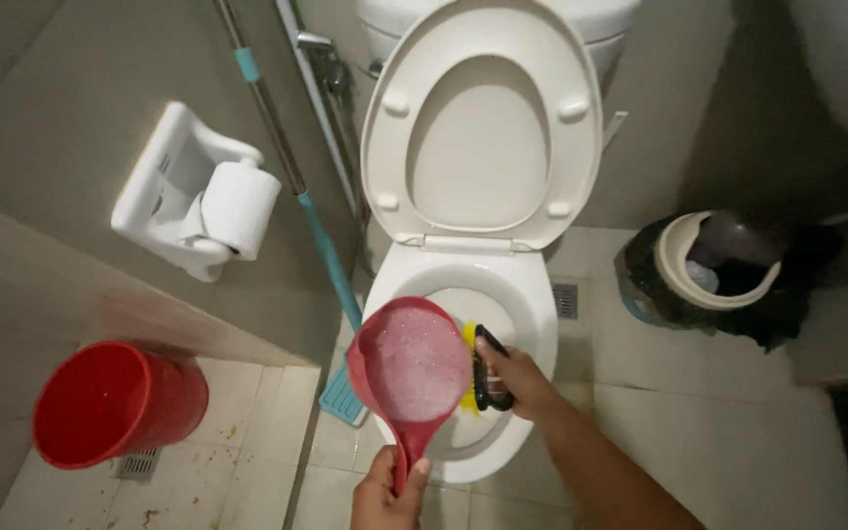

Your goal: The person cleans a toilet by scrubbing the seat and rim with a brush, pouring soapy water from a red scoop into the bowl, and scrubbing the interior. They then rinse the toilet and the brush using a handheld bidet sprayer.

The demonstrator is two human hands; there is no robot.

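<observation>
Your left hand [385, 491] grips the handle of the red plastic water dipper [409, 363], tilted over the white toilet bowl [532, 294]. Just right of it, touching its rim, your right hand [522, 378] is closed round the yellow-bristled scrub brush [483, 378], its long axis running toward you.

The red dipper [412, 365] covers much of the toilet bowl [532, 314] and most of the brush's [483, 371] yellow bristles. The left hand [385, 491] is cut off by the bottom edge. The tank [601, 15] runs off the top, the mop handle [267, 118] too. The bin's [709, 265] contents are too dark to tell.
</observation>
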